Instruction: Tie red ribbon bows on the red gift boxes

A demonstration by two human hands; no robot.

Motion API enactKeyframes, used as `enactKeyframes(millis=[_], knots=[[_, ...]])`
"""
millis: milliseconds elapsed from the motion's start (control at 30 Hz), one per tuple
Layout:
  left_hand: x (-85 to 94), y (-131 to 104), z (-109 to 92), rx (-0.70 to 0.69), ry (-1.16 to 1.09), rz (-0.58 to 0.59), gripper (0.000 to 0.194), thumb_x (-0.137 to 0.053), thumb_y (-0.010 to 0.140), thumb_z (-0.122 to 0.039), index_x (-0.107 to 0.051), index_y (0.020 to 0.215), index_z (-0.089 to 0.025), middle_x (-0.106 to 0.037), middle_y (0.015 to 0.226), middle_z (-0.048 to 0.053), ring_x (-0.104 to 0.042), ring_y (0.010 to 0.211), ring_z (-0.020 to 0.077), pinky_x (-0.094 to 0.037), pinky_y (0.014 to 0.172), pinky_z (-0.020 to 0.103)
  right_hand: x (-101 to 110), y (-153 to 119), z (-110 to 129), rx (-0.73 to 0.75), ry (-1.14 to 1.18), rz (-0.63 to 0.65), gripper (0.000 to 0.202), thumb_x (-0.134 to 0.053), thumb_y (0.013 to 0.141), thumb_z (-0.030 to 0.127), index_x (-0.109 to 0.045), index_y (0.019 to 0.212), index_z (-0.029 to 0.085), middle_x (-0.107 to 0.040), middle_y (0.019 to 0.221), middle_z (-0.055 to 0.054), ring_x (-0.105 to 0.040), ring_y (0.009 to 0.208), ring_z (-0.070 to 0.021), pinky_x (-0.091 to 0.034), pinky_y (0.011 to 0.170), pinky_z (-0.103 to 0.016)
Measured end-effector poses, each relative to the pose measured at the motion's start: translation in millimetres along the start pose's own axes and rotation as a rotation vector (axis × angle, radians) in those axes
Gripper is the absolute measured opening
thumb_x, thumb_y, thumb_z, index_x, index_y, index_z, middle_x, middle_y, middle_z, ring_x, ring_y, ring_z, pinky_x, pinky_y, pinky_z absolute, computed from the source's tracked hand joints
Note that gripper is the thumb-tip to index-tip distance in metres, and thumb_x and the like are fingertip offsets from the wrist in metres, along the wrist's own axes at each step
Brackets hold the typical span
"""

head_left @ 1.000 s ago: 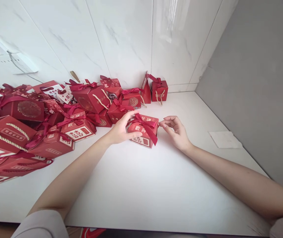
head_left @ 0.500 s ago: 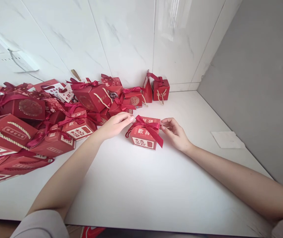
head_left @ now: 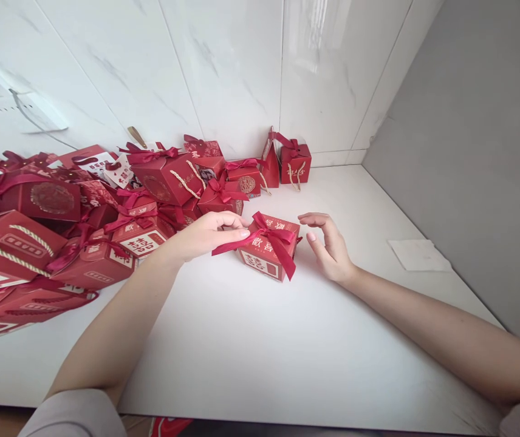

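Note:
A red gift box (head_left: 260, 264) with white and gold characters stands upright on the table in front of me, turned slightly at an angle. On its top is a dark red ribbon bow (head_left: 269, 233), one tail hanging over the near right edge. My left hand (head_left: 212, 233) is at the box's left side, thumb and fingers closed on the ribbon's left tail, whose end sticks out below the thumb. To the right of the box, my right hand (head_left: 330, 249) holds nothing, its thumb and fingers apart. It is close to the dark red handle cord on that side.
Many similar red boxes (head_left: 160, 179) are heaped along the left and back of the white table (head_left: 251, 352). Two boxes (head_left: 295, 167) stand by the tiled wall. A white paper square (head_left: 418, 255) lies near the right edge, beside a grey wall (head_left: 469, 158).
The box has turned a little, its near right corner now closer to me. My left hand has taken the ribbon tail and drawn it leftward. My right hand has come off the box and opened.

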State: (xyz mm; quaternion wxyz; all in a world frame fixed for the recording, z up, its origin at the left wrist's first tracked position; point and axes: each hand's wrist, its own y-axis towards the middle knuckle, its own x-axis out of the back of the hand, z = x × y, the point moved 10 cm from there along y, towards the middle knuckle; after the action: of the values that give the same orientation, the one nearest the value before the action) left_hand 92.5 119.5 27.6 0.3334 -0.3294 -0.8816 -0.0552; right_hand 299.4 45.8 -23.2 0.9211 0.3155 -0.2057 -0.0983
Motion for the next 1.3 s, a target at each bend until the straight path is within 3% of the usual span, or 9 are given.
enactKeyframes(millis=[133,333,400,567,767,1033,1300], knots=[[3.5,-7,-3,0.069,-0.024,-0.045,0.034,-0.066,0.083,-0.051,-0.061,0.074,-0.018,-0.065,0.072,0.001,-0.058,0.061,0.0136,-0.042,0.052,0.024,-5,-3,16,0.128,-0.051,0.063,0.026,-0.042,0.1,0.037,-0.05,0.124,0.031,-0.059,0.128,-0.01,-0.054,0.122,-0.0301,-0.043,0.103,-0.053],[-23.9,-10,-1,0.157,-0.266,0.15,0.031,-0.07,0.082,-0.045,-0.057,0.077,-0.017,-0.074,0.083,0.008,-0.072,0.074,0.0201,-0.057,0.067,0.031,-14,-5,23,0.198,-0.064,0.152,0.034,-0.054,0.093,0.044,-0.049,0.125,0.032,-0.061,0.132,-0.009,-0.054,0.126,-0.0332,-0.031,0.112,-0.06],[-33.2,-11,-1,0.158,-0.299,0.222,0.032,-0.073,0.08,-0.042,-0.052,0.077,-0.017,-0.075,0.081,0.009,-0.072,0.073,0.0215,-0.057,0.064,0.033,-14,-5,22,0.171,-0.035,0.162,0.037,-0.054,0.092,0.047,-0.048,0.125,0.032,-0.061,0.13,-0.009,-0.054,0.126,-0.0331,-0.031,0.113,-0.06],[-42.6,-15,0,0.198,-0.288,0.308,0.034,-0.075,0.078,-0.041,-0.049,0.083,-0.018,-0.075,0.078,0.008,-0.069,0.062,0.0193,-0.053,0.055,0.03,-21,-5,19,0.043,0.172,0.206,0.033,-0.049,0.096,0.049,-0.051,0.122,0.03,-0.055,0.133,-0.011,-0.053,0.125,-0.0299,-0.043,0.106,-0.052],[-43.5,-15,3,0.21,-0.268,0.346,0.033,-0.075,0.077,-0.039,-0.051,0.082,-0.018,-0.074,0.074,0.006,-0.068,0.058,0.0175,-0.054,0.06,0.032,-28,0,15,-0.149,0.39,0.258,0.025,-0.049,0.098,0.046,-0.058,0.115,0.031,-0.053,0.135,-0.007,-0.051,0.128,-0.0259,-0.041,0.11,-0.047],[-48.7,-18,2,0.192,-0.219,0.369,0.024,-0.071,0.08,-0.037,-0.056,0.086,-0.019,-0.075,0.076,0.006,-0.069,0.061,0.0185,-0.055,0.066,0.034,-31,7,21,-0.243,0.366,0.389,0.021,-0.058,0.094,0.047,-0.07,0.093,0.03,-0.054,0.138,-0.005,-0.035,0.144,-0.0277,-0.032,0.116,-0.05],[-54.3,-18,5,0.172,-0.13,0.424,0.026,-0.072,0.079,-0.04,-0.058,0.084,-0.019,-0.075,0.077,0.006,-0.068,0.066,0.0172,-0.053,0.063,0.029,-28,10,12,-0.402,0.545,0.368,0.037,-0.063,0.091,0.047,-0.057,0.064,0.022,-0.058,0.134,-0.006,-0.046,0.135,-0.0295,-0.04,0.106,-0.047]])
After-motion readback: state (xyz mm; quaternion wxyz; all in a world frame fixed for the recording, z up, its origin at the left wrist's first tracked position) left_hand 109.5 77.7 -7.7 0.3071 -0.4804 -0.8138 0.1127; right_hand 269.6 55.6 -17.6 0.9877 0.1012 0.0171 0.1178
